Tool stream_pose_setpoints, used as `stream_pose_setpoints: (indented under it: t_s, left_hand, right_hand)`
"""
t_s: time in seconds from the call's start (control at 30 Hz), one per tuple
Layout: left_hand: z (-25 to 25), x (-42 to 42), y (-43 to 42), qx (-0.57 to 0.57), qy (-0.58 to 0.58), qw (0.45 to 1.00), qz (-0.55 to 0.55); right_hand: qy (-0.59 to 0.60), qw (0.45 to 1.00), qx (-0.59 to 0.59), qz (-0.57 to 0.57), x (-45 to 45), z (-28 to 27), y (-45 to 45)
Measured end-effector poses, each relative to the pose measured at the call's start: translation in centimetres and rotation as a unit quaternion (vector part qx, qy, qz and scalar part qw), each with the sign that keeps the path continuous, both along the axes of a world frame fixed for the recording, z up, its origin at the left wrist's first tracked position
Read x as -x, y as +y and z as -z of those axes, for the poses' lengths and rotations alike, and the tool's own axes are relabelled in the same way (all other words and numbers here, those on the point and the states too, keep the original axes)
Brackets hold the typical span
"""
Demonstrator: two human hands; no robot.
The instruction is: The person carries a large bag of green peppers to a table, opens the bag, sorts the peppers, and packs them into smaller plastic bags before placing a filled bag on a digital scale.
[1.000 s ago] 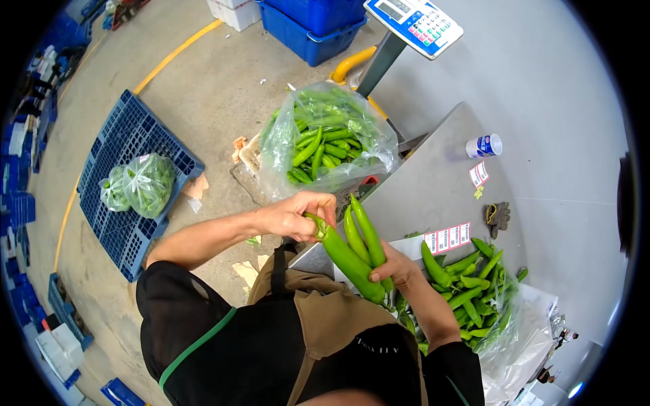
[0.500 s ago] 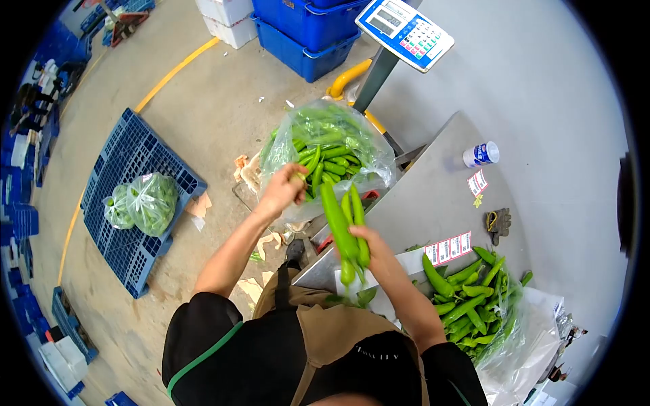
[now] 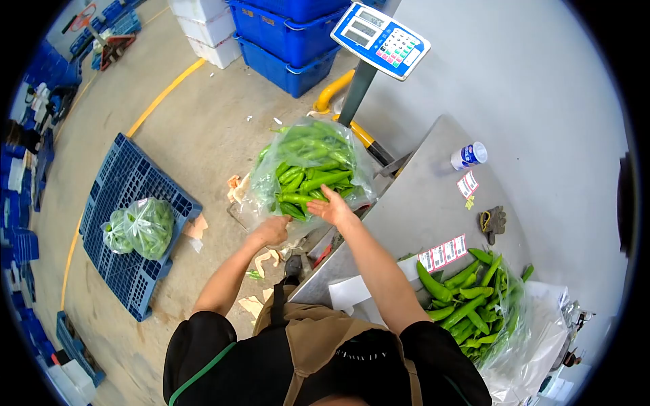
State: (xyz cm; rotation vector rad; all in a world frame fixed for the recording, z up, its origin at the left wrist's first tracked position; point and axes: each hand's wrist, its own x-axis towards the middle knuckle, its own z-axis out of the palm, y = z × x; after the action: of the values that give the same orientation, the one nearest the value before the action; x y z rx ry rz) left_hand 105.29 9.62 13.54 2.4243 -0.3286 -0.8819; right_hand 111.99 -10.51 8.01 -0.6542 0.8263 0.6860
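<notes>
A clear plastic bag of long green peppers stands in front of me, below the scale's display post. At the bag's near edge, my left hand is closed on the plastic. My right hand reaches over the bag opening with fingers apart, touching or just above the top peppers; nothing is gripped in it. On the metal table to my right, a second open bag spills more green peppers.
A scale display rises behind the bag. The metal table carries barcode labels, a glove and a plastic tub. Left, two tied pepper bags sit on a blue pallet. Blue crates stand behind.
The peppers my right hand held have left it, and that hand has moved forward over the bag. My left hand has dropped to the bag's near edge. The view has shifted slightly.
</notes>
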Motion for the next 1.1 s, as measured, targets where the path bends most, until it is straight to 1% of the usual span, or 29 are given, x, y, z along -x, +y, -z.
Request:
stream_pose_setpoints:
  t_s: [0.03,0.07,0.17,0.2,0.27,0.3,0.33,0.37,0.4,0.47,0.5,0.53,0.57,0.6,0.7,0.73,0.77,0.8,0.87,0.93,0.97,1.0,1.03,1.1]
  left_hand:
    - [-0.2,-0.2,0.2,-0.010,0.010,1.000,-0.005]
    - [-0.4,-0.4,0.2,-0.020,0.020,1.000,-0.010]
    - [-1.0,-0.7,0.0,-0.024,0.051,0.998,-0.013]
    - [-0.5,-0.7,0.0,-0.003,0.008,1.000,-0.010]
    - [1.3,-0.3,-0.1,0.041,-0.076,0.996,-0.007]
    - [0.1,0.0,-0.7,0.078,-0.083,0.993,-0.038]
    - [-2.3,0.3,-1.7,0.114,-0.089,0.987,-0.069]
    - [-4.5,0.6,-2.6,0.150,-0.096,0.979,-0.099]
    - [-5.9,0.9,-3.3,0.198,-0.109,0.969,-0.103]
    - [-7.9,2.5,-5.9,0.300,-0.118,0.942,-0.090]
    - [-8.2,3.4,-6.9,0.312,-0.107,0.942,-0.068]
    - [-8.7,4.1,-8.0,0.299,-0.149,0.942,-0.019]
    - [-9.1,5.0,-9.2,0.291,-0.190,0.937,0.032]
    - [-9.3,5.9,-10.1,0.290,-0.175,0.938,0.068]
    - [-11.0,8.5,-13.1,0.347,-0.019,0.932,0.102]
    - [-11.5,9.1,-14.0,0.350,-0.045,0.927,0.131]
    - [-11.9,9.5,-14.8,0.348,-0.027,0.922,0.171]
    - [-12.3,9.7,-15.5,0.344,-0.011,0.916,0.206]
    - [-12.2,10.2,-17.1,0.333,0.022,0.905,0.264]
    - [-12.0,11.1,-18.6,0.316,0.016,0.882,0.348]
    - [-11.9,11.6,-19.5,0.308,0.012,0.868,0.390]
    - [-11.6,12.5,-20.3,0.313,-0.003,0.853,0.419]
    - [-10.7,13.6,-21.1,0.317,-0.018,0.835,0.449]
    - [-8.9,15.5,-22.4,0.322,-0.056,0.803,0.498]
  right_hand:
    - [-0.026,0.999,-0.017,-0.020,0.5,0.5,-0.4]
    - [-0.038,0.998,0.005,-0.040,1.1,1.0,-0.9]
    - [-0.087,0.994,0.017,-0.063,2.8,0.5,-0.7]
    - [-0.111,0.991,-0.008,-0.078,3.6,-1.0,-0.7]
    - [-0.131,0.984,0.026,-0.118,5.8,-3.4,-0.2]
    - [-0.140,0.979,0.044,-0.138,7.1,-4.7,-0.1]
    - [-0.157,0.976,0.025,-0.148,8.4,-6.1,-0.2]
    - [-0.171,0.977,-0.003,-0.123,9.7,-7.4,-0.1]
    - [-0.186,0.977,-0.029,-0.095,11.0,-8.6,0.1]
    - [-0.206,0.974,-0.088,-0.044,12.8,-10.1,-0.5]
    - [-0.212,0.970,-0.118,-0.018,13.8,-10.4,-1.2]
    - [-0.218,0.970,-0.111,0.001,15.0,-10.5,-2.1]
    - [-0.214,0.972,-0.092,0.029,15.9,-12.0,-2.7]
    - [-0.216,0.973,-0.070,0.045,17.3,-12.9,-3.6]
    - [-0.211,0.971,-0.015,0.111,22.9,-15.0,-6.8]
    - [-0.208,0.969,0.001,0.130,25.6,-15.5,-8.2]
    - [-0.207,0.968,0.014,0.144,28.2,-16.2,-9.4]
    - [-0.209,0.958,0.070,0.182,30.9,-17.4,-10.2]
    - [-0.238,0.914,0.087,0.316,37.4,-17.7,-11.7]
    - [-0.184,0.871,0.141,0.433,44.7,-17.4,-12.8]
    - [-0.191,0.832,0.187,0.487,48.6,-16.4,-13.3]
    - [-0.150,0.790,0.204,0.558,52.2,-16.5,-13.9]
    - [-0.117,0.743,0.240,0.614,57.2,-14.3,-15.5]
    - [-0.101,0.600,0.374,0.700,62.2,-15.3,-17.4]
